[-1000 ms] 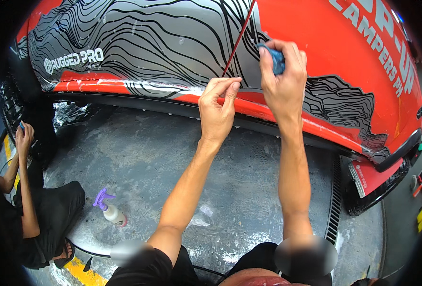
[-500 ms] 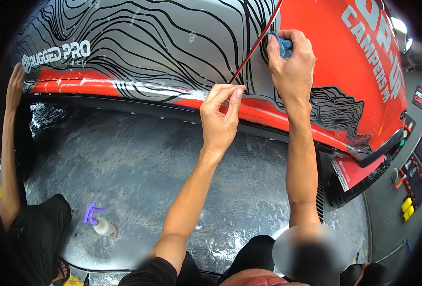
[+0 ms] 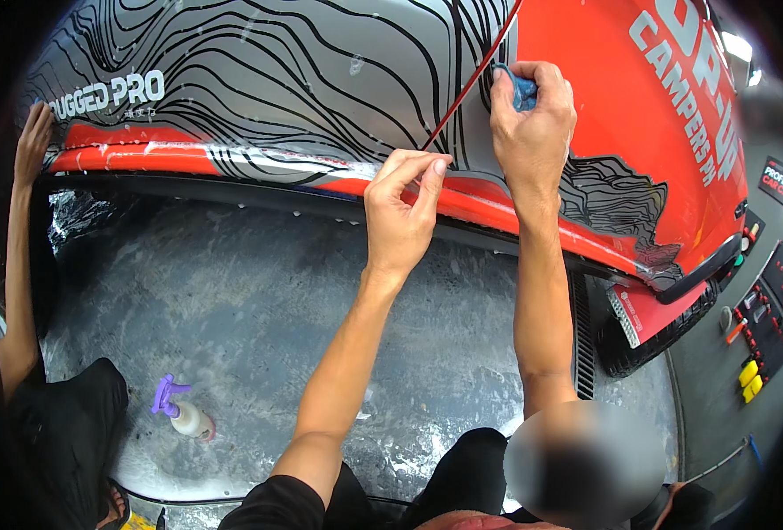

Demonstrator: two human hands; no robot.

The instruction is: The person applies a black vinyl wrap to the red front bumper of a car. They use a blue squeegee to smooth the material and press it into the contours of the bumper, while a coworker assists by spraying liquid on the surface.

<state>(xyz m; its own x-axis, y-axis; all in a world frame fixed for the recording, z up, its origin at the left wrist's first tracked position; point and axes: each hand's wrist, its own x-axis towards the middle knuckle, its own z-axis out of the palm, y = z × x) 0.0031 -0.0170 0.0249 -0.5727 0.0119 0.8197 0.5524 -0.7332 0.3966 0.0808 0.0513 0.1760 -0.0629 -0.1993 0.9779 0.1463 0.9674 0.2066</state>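
My right hand (image 3: 535, 132) pinches a blue clay-like lump (image 3: 523, 92) against the vehicle side, just right of the slanting red door seam (image 3: 471, 81). Lower and further left, my left hand (image 3: 402, 212) has its fingers bent and its thumb drawn in towards them. Its fingertips are at the bottom end of that seam, by the red lower edge; whatever they grip is hidden. The grey door (image 3: 321, 75) with black contour lines lies to the left, and a red panel (image 3: 612, 97) to the right. White suds streak the red sill (image 3: 144, 157).
At the far left another person's hand (image 3: 33, 146) rests on the vehicle side. A spray bottle (image 3: 190, 419) with a purple trigger stands on the wet grey floor (image 3: 259, 291). A black tyre (image 3: 674, 331) and red mud flap (image 3: 649, 311) are low on the right.
The view has shifted slightly. My right hand with the blue lump sits a touch lower on the panel. My left hand keeps its place at the seam's lower end.
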